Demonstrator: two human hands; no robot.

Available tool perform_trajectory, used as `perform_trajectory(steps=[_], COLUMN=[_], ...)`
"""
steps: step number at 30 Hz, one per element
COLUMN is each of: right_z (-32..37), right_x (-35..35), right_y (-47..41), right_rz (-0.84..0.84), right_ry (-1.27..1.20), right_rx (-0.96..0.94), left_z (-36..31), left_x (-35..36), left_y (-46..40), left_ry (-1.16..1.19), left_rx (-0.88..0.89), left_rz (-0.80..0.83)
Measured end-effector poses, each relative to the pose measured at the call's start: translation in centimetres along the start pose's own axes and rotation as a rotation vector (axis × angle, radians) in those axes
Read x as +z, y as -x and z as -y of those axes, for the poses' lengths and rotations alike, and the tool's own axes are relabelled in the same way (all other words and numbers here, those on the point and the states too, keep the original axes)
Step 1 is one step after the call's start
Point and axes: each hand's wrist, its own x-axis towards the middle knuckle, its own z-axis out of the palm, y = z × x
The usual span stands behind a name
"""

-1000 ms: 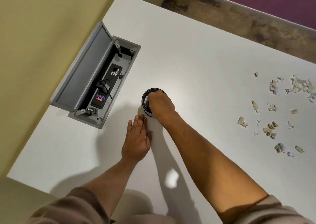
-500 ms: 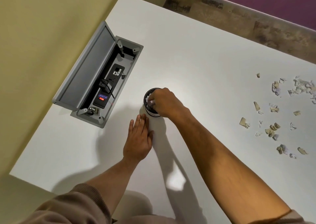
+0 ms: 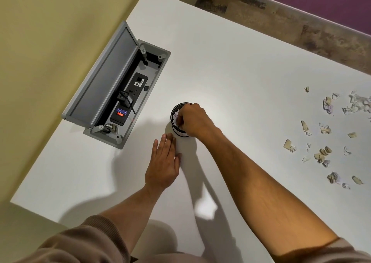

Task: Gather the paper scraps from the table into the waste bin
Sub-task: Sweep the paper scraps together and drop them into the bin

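Note:
A small black waste bin (image 3: 173, 110) stands on the white table (image 3: 241, 68), with white and lilac paper scraps (image 3: 176, 116) inside it. My right hand (image 3: 195, 120) covers the bin's right half, its fingertips curled down into the opening and bunched on those scraps. My left hand (image 3: 163, 162) lies flat on the table just in front of the bin, fingers straight, holding nothing. Several torn paper scraps (image 3: 323, 152) are scattered over the table's right side, far from both hands.
An open grey cable box (image 3: 158, 62) is sunk into the table left of the bin, its lid (image 3: 102, 80) raised toward the yellow wall and a power strip with plugs inside. The table's left edge runs along the wall; floor shows beyond the far edge.
My right hand has turned over the bin, and its fingers now reach deeper into the opening. The left hand has stayed flat on the table.

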Motion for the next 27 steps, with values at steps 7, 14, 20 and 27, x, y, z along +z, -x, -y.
perform_trajectory(steps=[7, 14, 20, 27], right_z=[0.1, -0.7, -2.5, -5.7], right_x=[0.7, 0.3, -0.2, 1.6], right_y=[-1.0, -0.1, 3.0, 9.8], right_rz=[-0.017, -0.054, -0.177, -0.502], right_ry=[0.081, 0.008, -0.117, -0.589], right_rx=[0.008, -0.015, -0.003, 0.128], left_z=[-0.1, -0.1, -0.2, -1.2], left_x=[-0.3, -0.3, -0.6, -2.1], left_y=[0.1, 0.0, -0.1, -0.3], left_ry=[0.012, -0.014, -0.075, -0.172], left_rx=[0.003, 0.005, 0.005, -0.014], left_rz=[-0.008, 0.021, 0.076, 0.142])
